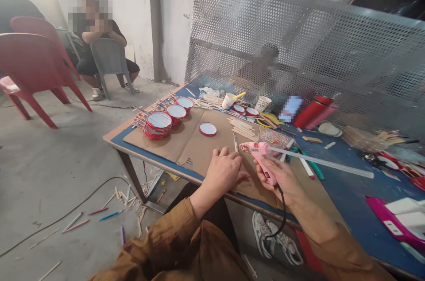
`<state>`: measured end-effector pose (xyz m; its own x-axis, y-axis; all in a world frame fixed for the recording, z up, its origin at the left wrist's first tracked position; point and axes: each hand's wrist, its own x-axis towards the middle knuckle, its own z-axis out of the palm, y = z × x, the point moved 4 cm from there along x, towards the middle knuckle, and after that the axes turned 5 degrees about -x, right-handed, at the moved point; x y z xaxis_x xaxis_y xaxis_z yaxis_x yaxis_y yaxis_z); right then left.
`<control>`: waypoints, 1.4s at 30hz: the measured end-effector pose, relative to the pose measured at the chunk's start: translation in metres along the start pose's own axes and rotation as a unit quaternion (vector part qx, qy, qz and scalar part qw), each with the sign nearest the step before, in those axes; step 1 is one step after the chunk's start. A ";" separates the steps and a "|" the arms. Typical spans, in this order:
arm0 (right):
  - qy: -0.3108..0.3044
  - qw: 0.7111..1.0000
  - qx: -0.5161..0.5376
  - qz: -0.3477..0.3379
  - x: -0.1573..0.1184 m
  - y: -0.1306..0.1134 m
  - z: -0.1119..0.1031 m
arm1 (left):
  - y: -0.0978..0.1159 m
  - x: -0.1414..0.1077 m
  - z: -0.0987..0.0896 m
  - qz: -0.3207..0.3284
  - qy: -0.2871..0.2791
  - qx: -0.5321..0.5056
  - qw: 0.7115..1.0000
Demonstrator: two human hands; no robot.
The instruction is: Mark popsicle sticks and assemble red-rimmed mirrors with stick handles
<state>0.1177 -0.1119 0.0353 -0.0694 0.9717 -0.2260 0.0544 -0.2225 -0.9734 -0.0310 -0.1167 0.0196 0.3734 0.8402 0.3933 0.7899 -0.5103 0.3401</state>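
My right hand (277, 179) is wrapped around the handle of a pink hot glue gun (260, 150), its nozzle pointing left. A long translucent glue stick (325, 165) juts out of the gun's back. Close to the nozzle, my left hand (224, 168) has its fingers bent over the cardboard. A flat wooden craft stick (235, 142) rises from those fingertips, just left of the nozzle; its lower end is hidden. Beyond my hands, one red-rimmed white disc (208, 129) lies alone on the cardboard sheet (186, 139).
Stacks of red-rimmed discs (159, 120) with thin sticks stand at the left. Loose craft sticks (244, 128), paper cups (263, 103) and a red bottle (312, 111) lie farther back. A perforated metal panel (299, 41) borders the table. A person sits on a grey chair (111, 57).
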 end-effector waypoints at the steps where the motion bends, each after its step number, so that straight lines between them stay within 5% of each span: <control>1: 0.000 1.000 0.002 0.000 0.000 0.000 0.000 | 0.000 0.000 0.000 -0.001 0.000 0.000 1.000; 42: 0.005 0.999 0.028 0.019 -0.010 0.012 -0.006 | 0.001 -0.002 -0.002 -0.005 0.005 -0.016 1.000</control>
<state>0.1254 -0.1235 0.0256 -0.0584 0.9629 -0.2633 0.0012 -0.2637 -0.9646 -0.0326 -0.1193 0.0210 0.3605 0.8437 0.3976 0.7773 -0.5074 0.3720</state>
